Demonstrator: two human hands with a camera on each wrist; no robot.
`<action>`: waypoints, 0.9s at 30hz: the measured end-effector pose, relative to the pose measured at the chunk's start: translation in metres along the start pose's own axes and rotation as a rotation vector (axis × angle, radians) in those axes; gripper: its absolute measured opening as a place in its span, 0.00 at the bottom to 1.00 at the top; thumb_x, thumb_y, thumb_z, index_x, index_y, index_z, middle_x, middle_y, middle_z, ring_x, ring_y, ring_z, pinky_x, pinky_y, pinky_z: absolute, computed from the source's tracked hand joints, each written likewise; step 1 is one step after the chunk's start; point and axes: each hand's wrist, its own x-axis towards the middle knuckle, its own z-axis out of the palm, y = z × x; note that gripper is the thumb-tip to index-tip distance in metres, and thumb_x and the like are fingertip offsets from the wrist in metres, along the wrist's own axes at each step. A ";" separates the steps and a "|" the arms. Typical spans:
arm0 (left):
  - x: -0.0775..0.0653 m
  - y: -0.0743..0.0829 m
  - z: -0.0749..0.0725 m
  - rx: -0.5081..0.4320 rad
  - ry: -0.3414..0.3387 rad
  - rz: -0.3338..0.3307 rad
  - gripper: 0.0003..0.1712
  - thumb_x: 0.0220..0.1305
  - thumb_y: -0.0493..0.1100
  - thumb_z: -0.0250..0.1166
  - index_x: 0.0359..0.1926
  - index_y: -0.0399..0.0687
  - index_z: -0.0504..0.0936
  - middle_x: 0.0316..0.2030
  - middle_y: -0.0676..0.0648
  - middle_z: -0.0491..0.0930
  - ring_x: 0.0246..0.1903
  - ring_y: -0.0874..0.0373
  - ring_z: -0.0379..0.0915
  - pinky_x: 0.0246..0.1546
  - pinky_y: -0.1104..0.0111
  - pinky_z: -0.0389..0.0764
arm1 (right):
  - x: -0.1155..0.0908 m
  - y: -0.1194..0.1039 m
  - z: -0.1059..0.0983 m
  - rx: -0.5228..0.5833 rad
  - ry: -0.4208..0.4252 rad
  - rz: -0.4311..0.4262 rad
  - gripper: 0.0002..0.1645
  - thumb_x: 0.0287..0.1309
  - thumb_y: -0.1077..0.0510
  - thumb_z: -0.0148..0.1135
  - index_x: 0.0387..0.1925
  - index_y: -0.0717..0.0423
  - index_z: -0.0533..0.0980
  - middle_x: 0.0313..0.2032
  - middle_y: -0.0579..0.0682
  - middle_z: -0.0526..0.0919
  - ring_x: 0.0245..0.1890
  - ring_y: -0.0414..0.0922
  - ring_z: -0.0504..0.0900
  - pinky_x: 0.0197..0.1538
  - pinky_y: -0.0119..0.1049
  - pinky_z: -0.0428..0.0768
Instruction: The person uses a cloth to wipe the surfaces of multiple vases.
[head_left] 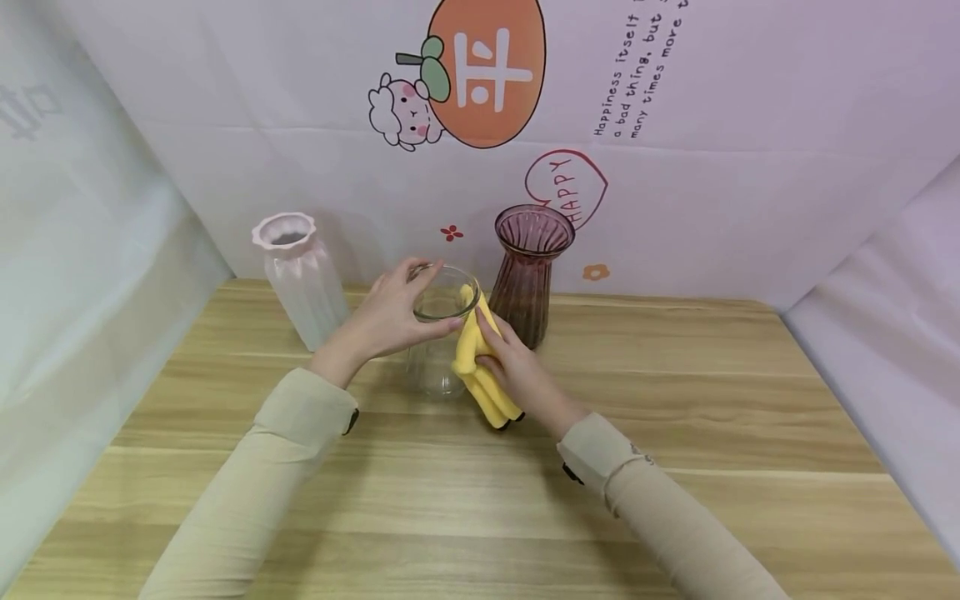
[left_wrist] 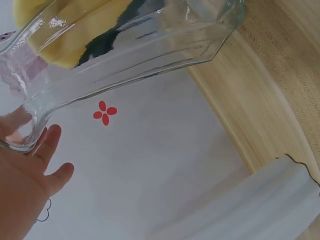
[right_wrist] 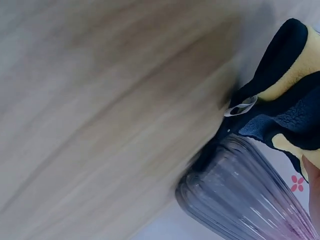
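Observation:
A clear glass vase [head_left: 437,379] stands near the middle of the table, slightly tilted. My left hand [head_left: 393,312] grips its rim from the left, thumb in front and fingers at the back. My right hand [head_left: 517,367] holds a folded yellow cloth [head_left: 491,398] with a dark edge against the right side of the rim. In the left wrist view the cloth [left_wrist: 80,30] shows through the clear glass. The right wrist view shows the cloth's dark border [right_wrist: 285,120] hanging loose, with a small label on it; only a sliver of the hand is visible there.
Just behind my right hand stands a purple ribbed glass vase [head_left: 522,292] with a flared rim. A pale pink-white vase [head_left: 303,283] stands to the left. Behind the wooden table [head_left: 675,392] hangs a white printed cloth backdrop [head_left: 712,208].

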 end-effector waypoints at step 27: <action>0.001 0.009 -0.009 0.146 -0.075 -0.011 0.51 0.57 0.71 0.55 0.74 0.50 0.53 0.74 0.42 0.51 0.73 0.42 0.48 0.73 0.44 0.43 | -0.019 0.012 0.003 -0.167 -0.198 0.137 0.34 0.64 0.61 0.57 0.70 0.51 0.61 0.67 0.63 0.65 0.53 0.60 0.80 0.50 0.48 0.82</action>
